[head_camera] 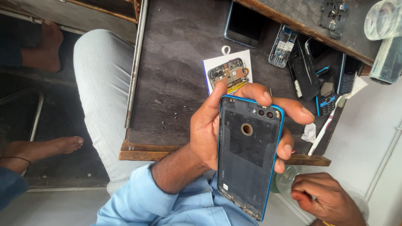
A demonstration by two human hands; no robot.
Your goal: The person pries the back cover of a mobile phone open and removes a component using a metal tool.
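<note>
Nearest the camera, a blue phone back cover (250, 155) was held up with its dark inside showing; it was gripped by the left hand (217, 129), whose thumb was curled over the top edge and whose fingers (287, 148) were wrapped round the far side; the hand was closed on the cover. The cover's long side ran from near the chest up toward the table, with the camera holes at the end closer to the table; a round hole was seen in the middle of the upper part. To the right of the cover and lower down, the right hand (324, 196) was kept loosely curled with the fingers bent in; whether anything small was pinched in it could not be told; it was close to the cover but not touching it, so the left hand was the nearer one. A clear round glass thing (287, 178) was partly seen between the cover and the right hand; what was in it could not be made out. Behind the cover, on the dark wooden table (176, 75), a phone body with bare circuit parts (229, 73) was laid on a white card; further right of the cover, some old keypad phones (326, 83) and a white toothbrush (324, 129) were lying.
</note>
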